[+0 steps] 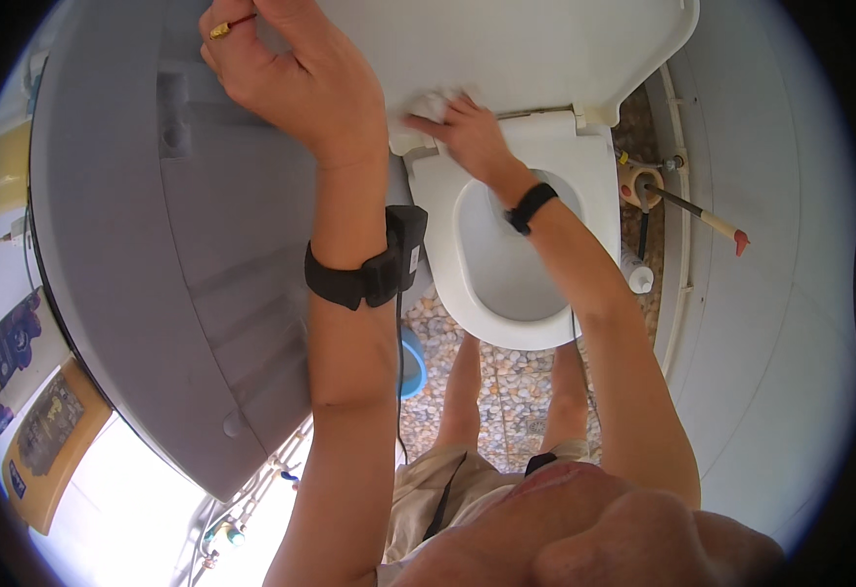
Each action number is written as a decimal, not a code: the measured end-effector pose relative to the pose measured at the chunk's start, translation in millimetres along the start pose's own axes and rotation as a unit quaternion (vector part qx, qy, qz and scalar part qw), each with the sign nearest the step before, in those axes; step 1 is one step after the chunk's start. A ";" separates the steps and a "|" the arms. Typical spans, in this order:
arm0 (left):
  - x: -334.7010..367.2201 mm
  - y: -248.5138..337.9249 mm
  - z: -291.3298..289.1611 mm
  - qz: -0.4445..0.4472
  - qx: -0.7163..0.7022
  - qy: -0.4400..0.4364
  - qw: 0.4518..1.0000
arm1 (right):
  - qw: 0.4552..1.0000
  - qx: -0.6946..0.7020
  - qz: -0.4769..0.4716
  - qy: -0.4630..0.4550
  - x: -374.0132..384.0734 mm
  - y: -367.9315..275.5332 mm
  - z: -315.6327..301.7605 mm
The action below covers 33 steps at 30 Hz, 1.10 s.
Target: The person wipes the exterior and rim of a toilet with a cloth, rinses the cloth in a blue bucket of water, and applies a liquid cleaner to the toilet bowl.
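My right hand [472,142] reaches over the toilet [447,235], pressing a crumpled white tissue or cloth [433,102] against the left hinge area at the base of the raised lid [506,49]. Its fingers are partly blurred. At the upper left, my left hand [291,88] is raised beside the lid, with its fingers curled in and partly cut off by the top edge. A gold bead ring [220,30] on a dark red cord shows on one of its fingers. What those fingers hold, if anything, is hidden.
A large grey appliance or cabinet [222,293] stands close on the left. Right of the toilet are a brush holder [633,181] with a long handle [692,207] and a white bottle [638,272]. A blue basin [412,364] sits on the pebble-patterned floor [516,377]; several packages lie far left.
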<state>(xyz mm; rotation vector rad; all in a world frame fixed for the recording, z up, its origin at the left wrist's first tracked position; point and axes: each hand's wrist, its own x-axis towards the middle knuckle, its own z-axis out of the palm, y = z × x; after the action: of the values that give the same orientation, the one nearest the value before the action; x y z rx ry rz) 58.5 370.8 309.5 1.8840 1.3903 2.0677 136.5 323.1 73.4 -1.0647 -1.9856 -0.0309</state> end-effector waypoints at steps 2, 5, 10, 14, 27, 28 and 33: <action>3.1 -9.6 -6.6 0.017 -0.008 0.005 1.000 | 0.978 -0.001 0.161 -0.135 -59.8 26.0 -8.2; -0.1 0.3 -15.3 -0.010 0.066 0.010 0.998 | 0.984 -0.060 0.159 -0.047 -45.7 62.6 -72.1; 2.0 -17.7 -13.7 0.053 0.038 0.029 0.997 | 0.940 0.036 0.262 0.214 -5.3 52.9 -87.2; 3.7 -15.1 -25.6 0.047 0.058 -0.122 0.990 | 0.957 0.082 0.258 0.103 -13.6 -14.1 0.4; 0.4 -5.5 -12.0 0.041 0.022 -0.001 0.999 | 0.946 -0.180 0.178 -0.203 -47.4 40.6 -64.9; 1.4 -5.9 -11.3 0.044 0.032 0.004 0.998 | 0.931 -0.232 0.158 -0.234 -41.0 26.7 -53.3; 3.9 -15.8 -14.5 0.066 0.009 -0.002 0.998 | 0.957 -0.108 0.117 -0.244 -37.1 9.4 -21.6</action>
<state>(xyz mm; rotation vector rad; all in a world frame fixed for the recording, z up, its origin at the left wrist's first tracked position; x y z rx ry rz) 37.4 374.1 304.9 2.0396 1.3225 2.1140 167.5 296.0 58.1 -1.5626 -2.3123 0.1608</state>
